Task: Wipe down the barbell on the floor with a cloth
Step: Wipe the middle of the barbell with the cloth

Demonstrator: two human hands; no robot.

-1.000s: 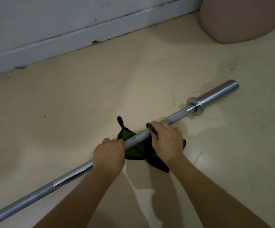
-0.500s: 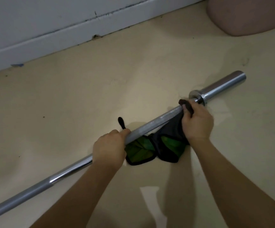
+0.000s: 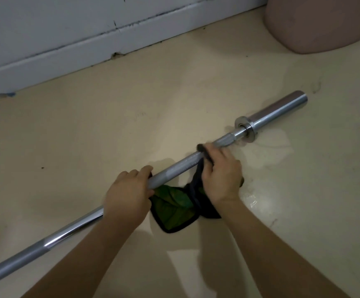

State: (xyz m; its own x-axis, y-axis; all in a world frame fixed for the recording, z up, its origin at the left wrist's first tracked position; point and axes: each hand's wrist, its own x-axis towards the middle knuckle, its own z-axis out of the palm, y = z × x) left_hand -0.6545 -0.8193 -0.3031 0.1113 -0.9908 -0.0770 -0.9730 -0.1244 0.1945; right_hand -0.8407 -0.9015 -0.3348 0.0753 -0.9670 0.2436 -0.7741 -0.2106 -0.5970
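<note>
Steel barbell (image 3: 174, 170) in left hand (image 3: 127, 196), green cloth (image 3: 170, 209) in right hand (image 3: 222, 177)

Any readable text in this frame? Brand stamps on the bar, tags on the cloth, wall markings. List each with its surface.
No readable text anywhere in the frame.
On the barbell: bare metal, no stamp or number visible.
On the green and black cloth: no tag or print visible; the right hand covers part of it.
On the baseboard and floor: only cracks and scuffs.
</note>
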